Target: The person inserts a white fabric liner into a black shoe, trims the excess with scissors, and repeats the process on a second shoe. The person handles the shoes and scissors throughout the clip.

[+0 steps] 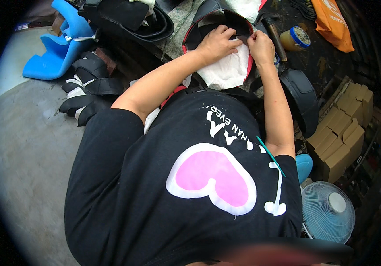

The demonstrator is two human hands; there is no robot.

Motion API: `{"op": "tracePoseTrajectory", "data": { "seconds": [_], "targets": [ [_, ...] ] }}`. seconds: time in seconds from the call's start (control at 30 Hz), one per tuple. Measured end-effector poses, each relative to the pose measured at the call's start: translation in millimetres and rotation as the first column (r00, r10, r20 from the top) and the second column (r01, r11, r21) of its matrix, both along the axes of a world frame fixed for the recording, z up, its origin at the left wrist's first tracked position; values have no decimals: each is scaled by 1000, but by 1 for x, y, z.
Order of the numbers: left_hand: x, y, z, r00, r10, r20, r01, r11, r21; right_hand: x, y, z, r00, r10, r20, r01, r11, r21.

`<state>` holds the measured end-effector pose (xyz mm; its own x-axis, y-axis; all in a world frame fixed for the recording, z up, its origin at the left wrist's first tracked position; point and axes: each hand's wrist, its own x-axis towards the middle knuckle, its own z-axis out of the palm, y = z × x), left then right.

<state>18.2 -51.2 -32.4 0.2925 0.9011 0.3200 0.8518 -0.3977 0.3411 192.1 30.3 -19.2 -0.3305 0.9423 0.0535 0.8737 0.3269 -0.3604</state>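
Both hands work at the far edge of a black seat cover [219,20] with red piping, lying on the cluttered table [177,22] straight ahead of the person. A white foam pad [228,71] sits inside it, its near end hanging toward the person's chest.

Left hand [217,43]: fingers curled, pressing down flat on the pad and the cover's rim, thumb side tucked at the edge. Right hand [261,46]: closed in a pinch on the rim just beside the left; what sits between the fingertips cannot be made out.

Progress, as a judgement: the cover already wraps the far, curved end of the pad; the near half of the pad is bare white, so fitting looks partly done, with the nearer edge left to pull over.

Orientation: the piece's long axis runs away from the person, the rounded end pointing far, the open end near.

Around: a hammer [272,29] just right of the right hand, a small jar with blue lid [295,39] beyond it, an orange bag [332,22] farther right. Blue moulded seat shell [59,48] at far left, black padded pieces [86,84] near it on the floor. Cardboard boxes [343,133] and a pale blue fan [327,210] at lower right
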Motion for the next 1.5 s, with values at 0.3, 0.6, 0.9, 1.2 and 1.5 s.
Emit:
{"op": "tracePoseTrajectory", "data": {
  "seconds": [0.3,0.6,0.9,1.2,1.5],
  "targets": [
    [6,3,10,997,24,-73,-32,993,-114,18,-17,32,934,240,-267,-163,947,278],
    [2,10,10,985,121,126,-111,990,-85,21,-44,5,900,429,-71,-387,865,320],
    [15,59,15,975,169,-145,-188,974,-126,16,-48,5,902,424,79,-426,846,320],
    [6,44,2,967,204,154,-180,971,-156,11,-43,4,908,412,73,-412,850,330],
    [15,30,-1,993,106,59,-107,994,19,19,-42,10,927,345,-149,-327,935,134]
  ]
}}
